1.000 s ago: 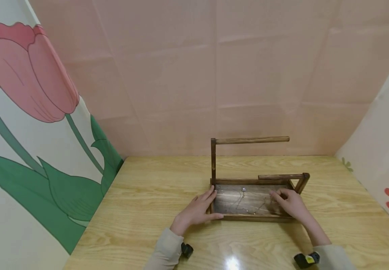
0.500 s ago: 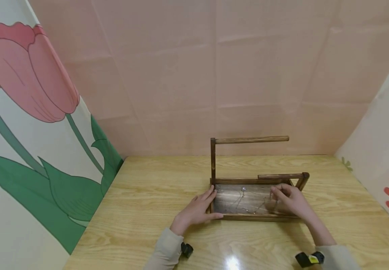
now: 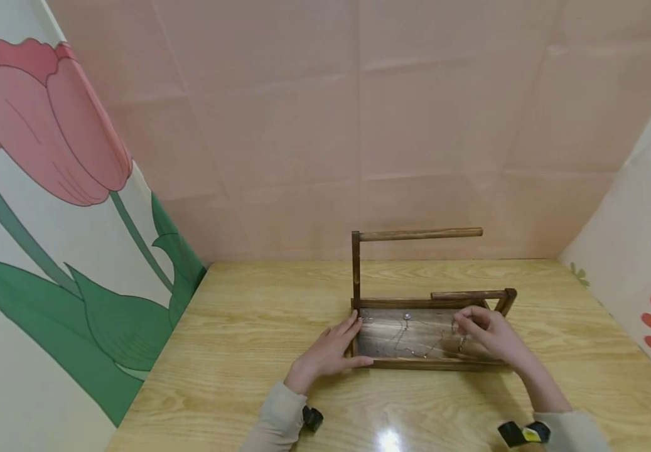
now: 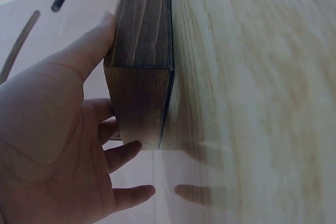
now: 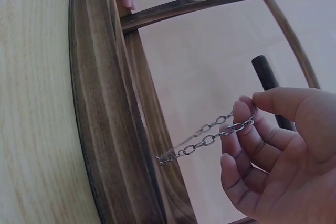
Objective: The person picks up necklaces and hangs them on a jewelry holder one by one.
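A brown wooden jewelry stand with a tray base [image 3: 415, 364] sits on the table. In the head view, my left hand [image 3: 328, 355] holds the tray's left end, its thumb along the front rim; the left wrist view shows the fingers [image 4: 123, 156] around the corner. My right hand [image 3: 489, 336] is over the tray's right part. Its thumb and fingertips pinch a silver chain [image 5: 210, 139], whose links hang down towards the tray. A thin chain with a small shiny pendant [image 3: 407, 317] lies on the tray floor. Whether both chains are one piece cannot be told.
A tall bar [image 3: 421, 234] juts right from the post at the stand's left end. A lower bar [image 3: 469, 295] reaches left from the right-hand post, just behind my right hand. The wooden table [image 3: 246, 301] extends around the stand, with a pink backdrop [image 3: 280, 157] behind.
My right hand has shifted slightly right and up, drawing the pinched chain with it; more links show below the fingers. The left hand and the stand stay in place.
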A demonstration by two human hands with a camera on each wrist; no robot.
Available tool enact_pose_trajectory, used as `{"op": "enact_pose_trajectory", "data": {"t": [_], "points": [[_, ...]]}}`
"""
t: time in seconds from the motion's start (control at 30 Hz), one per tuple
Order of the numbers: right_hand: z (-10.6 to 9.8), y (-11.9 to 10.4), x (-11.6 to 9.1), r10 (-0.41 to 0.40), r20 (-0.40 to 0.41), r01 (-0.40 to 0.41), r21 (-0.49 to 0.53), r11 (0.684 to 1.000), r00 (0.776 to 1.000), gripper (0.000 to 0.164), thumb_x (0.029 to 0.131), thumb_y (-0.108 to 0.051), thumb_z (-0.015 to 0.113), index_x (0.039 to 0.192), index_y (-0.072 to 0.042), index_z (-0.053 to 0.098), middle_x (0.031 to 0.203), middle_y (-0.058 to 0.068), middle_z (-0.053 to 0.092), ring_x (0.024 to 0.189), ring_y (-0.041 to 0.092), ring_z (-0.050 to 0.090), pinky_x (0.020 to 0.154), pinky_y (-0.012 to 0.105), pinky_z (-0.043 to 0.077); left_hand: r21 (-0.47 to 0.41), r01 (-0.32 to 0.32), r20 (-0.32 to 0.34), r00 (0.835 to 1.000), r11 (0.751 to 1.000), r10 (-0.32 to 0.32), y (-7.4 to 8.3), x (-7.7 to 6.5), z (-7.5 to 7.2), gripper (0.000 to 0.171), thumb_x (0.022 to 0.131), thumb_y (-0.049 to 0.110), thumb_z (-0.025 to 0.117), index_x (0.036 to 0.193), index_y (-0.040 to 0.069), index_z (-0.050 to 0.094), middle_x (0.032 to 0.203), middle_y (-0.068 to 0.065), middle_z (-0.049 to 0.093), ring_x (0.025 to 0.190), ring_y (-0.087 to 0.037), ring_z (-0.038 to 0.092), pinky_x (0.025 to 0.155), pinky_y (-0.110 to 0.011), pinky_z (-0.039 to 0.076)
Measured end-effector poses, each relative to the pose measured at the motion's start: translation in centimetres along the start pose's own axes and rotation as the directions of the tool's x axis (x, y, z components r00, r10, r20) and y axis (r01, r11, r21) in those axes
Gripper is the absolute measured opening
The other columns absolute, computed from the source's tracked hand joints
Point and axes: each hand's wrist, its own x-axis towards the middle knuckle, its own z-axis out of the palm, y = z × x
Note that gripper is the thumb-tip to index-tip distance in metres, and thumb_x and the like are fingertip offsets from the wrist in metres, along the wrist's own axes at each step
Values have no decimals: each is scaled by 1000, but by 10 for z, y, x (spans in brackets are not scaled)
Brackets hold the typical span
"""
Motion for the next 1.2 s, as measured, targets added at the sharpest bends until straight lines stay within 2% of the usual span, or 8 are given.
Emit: {"op": "enact_pose_trajectory", "data": {"t": [0.17, 0.3, 0.53, 0.77, 1.0, 1.2], "points": [[-2, -2, -1, -69, 24, 69, 19, 997, 997, 15, 96, -15, 52, 95, -4, 62, 76, -3, 62, 67, 9, 59, 55, 26, 47, 9, 3, -2, 1000, 1000, -3, 0, 0, 0, 89, 85, 68, 41, 150, 16, 11, 157, 1, -1, 143, -22, 13, 112, -53, 19], [-5, -6, -2, -114, 35, 113, 21, 993, 993, 16, 96, -11, 51, 99, 0, 62, 80, -6, 64, 71, 6, 61, 60, 24, 50, 21, -2, -9, 1000, 1000, 2, 1, 0, 0, 88, 85, 67, 41, 150, 15, 12, 157, 0, 0, 143, -21, 13, 111, -54, 20], [-9, -12, -4, -71, 53, 70, 12, 997, 996, 21, 97, -15, 50, 103, 0, 62, 82, -6, 65, 73, 10, 62, 62, 23, 50, 38, -14, -22, 1000, 999, 14, 1, 0, 0, 88, 86, 66, 43, 150, 13, 14, 157, -2, 3, 142, -22, 14, 112, -52, 18], [-11, -17, -5, -75, 57, 74, 25, 997, 995, 20, 97, -16, 49, 102, -1, 61, 81, -3, 64, 70, 12, 60, 58, 25, 48, 60, -25, -37, 999, 998, 27, 2, -1, 0, 87, 86, 65, 43, 150, 12, 16, 157, -4, 4, 142, -23, 14, 112, -53, 18], [-12, -20, -5, -85, 63, 82, 42, 996, 994, 20, 98, -15, 47, 103, 0, 60, 85, 2, 65, 74, 15, 62, 61, 25, 51, 70, -34, -37, 999, 997, 36, 3, -2, -1, 87, 86, 65, 44, 149, 10, 16, 157, -5, 4, 143, -23, 13, 112, -55, 17], [-13, -26, -4, -109, 31, 108, 35, 994, 994, 17, 97, -14, 48, 101, -3, 61, 80, 3, 64, 66, 9, 58, 55, 26, 48, 70, -37, -34, 999, 997, 39, 2, -1, -2, 87, 86, 65, 42, 149, 10, 16, 157, -6, 4, 143, -22, 10, 112, -55, 16]]}}
